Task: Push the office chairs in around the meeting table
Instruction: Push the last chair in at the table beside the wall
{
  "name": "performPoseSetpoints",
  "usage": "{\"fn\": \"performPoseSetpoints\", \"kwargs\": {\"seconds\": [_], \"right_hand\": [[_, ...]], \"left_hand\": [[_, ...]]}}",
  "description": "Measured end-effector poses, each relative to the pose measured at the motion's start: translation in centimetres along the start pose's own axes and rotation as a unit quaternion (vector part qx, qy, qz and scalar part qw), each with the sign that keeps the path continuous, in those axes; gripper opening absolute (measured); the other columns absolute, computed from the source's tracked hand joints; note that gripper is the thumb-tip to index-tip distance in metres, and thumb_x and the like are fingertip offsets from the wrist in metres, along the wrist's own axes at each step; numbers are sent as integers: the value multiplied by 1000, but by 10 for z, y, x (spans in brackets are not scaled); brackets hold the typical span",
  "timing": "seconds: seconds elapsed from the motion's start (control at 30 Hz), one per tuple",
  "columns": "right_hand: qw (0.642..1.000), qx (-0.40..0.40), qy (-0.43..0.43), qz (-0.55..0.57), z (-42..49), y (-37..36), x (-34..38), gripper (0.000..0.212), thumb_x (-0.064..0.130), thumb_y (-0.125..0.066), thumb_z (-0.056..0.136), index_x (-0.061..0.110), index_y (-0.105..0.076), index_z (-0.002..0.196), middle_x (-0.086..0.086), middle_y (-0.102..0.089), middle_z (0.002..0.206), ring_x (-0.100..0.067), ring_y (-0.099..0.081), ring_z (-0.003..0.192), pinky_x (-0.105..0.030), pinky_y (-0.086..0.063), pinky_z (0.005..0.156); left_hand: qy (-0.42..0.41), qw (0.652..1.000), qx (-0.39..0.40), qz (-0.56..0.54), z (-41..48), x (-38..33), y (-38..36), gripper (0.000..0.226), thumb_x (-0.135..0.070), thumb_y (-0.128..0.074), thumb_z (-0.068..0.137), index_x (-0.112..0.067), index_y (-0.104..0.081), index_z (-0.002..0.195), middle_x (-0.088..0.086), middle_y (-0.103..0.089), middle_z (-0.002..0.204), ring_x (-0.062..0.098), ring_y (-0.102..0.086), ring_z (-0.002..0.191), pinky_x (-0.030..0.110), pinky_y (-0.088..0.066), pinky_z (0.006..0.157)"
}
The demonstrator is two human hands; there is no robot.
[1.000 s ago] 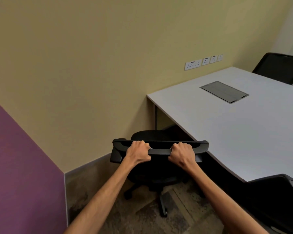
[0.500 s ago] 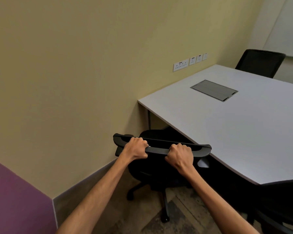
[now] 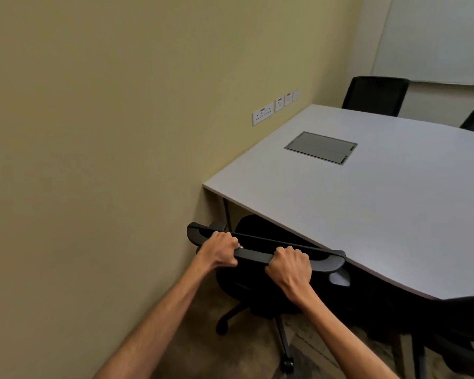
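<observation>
Your left hand [image 3: 221,248] and right hand [image 3: 290,266] grip the chair [image 3: 260,254] back; its seat has slid further under the table [image 3: 367,214] corner by the wall, nearly tucked in

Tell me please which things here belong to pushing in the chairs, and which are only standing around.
Job: left hand and right hand gripping the chair backrest; meeting table; far chair; near chair.

Not part: wall sockets; table cable hatch; whiteboard.

Black office chair [image 3: 260,272] seat under white meeting table [image 3: 381,214] corner, upright.
</observation>
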State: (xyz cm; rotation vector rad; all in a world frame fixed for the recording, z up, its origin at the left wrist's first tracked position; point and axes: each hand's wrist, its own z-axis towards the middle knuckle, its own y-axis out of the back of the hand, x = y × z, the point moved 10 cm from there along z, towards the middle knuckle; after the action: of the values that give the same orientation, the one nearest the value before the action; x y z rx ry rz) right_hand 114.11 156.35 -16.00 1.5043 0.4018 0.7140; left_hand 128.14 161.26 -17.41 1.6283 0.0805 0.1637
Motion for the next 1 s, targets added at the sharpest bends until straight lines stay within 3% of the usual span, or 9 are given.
{"fn": "performPoseSetpoints", "kwargs": {"seconds": [0.1, 0.2, 0.33, 0.5, 0.67, 0.8, 1.0], "right_hand": [[1000, -6, -18, 6, 15, -1, 14, 17, 27, -49, 84, 17, -47, 71, 2, -43, 62, -21, -44, 59, -32, -30, 59], [999, -21, -47, 13, 34, -6, 27, 16, 24, -47, 83, 16, -48, 69, -1, -54, 66, -23, -51, 61, -32, -29, 57], [995, -23, -94, -1, 56, -15, 45, 28, 21, -46, 81, 19, -35, 56, 5, -35, 53, -15, -32, 48, -30, -20, 47], [990, -24, -139, -4, 77, -24, 60, 26, 21, -46, 81, 19, -38, 56, 6, -36, 53, -14, -33, 47, -28, -20, 45], [988, -19, -154, -18, 110, -27, 84, 21, 25, -48, 80, 18, -45, 60, 5, -36, 53, -20, -42, 53, -30, -32, 55], [983, -34, -182, -20, 130, -27, 90, 19, 25, -49, 81, 17, -51, 64, 5, -37, 53, -15, -34, 48, -30, -29, 53], [980, -42, -194, -31, 163, -22, 92, 18, 23, -50, 76, 17, -49, 60, 4, -39, 51, -14, -31, 44, -28, -20, 45]], "left_hand": [[-30, 999, -10, 16, 18, 24, -5, 19, -30, -54, 77, -19, -50, 61, 10, -66, 73, 34, -63, 73, 33, -32, 61], [-64, 997, -20, 31, 39, 46, -7, 21, -30, -55, 79, -13, -62, 69, 12, -68, 78, 36, -63, 78, 34, -32, 61], [-90, 995, -14, 33, 65, 76, -10, 24, -31, -57, 81, -9, -67, 79, 13, -69, 84, 36, -64, 83, 35, -36, 65], [-117, 993, 7, 27, 87, 99, -14, 24, -30, -57, 82, -9, -69, 84, 14, -69, 89, 36, -63, 88, 35, -36, 69], [-132, 991, 3, 30, 106, 135, -9, 28, -31, -56, 85, -7, -67, 93, 16, -68, 95, 36, -63, 92, 36, -40, 74], [-163, 986, -1, 31, 126, 151, -8, 27, -31, -54, 86, -8, -67, 89, 15, -68, 91, 35, -63, 87, 33, -32, 68], [-194, 981, -15, 25, 158, 165, 4, 26, -31, -54, 84, -9, -69, 83, 13, -68, 82, 33, -63, 80, 34, -41, 68]]}}
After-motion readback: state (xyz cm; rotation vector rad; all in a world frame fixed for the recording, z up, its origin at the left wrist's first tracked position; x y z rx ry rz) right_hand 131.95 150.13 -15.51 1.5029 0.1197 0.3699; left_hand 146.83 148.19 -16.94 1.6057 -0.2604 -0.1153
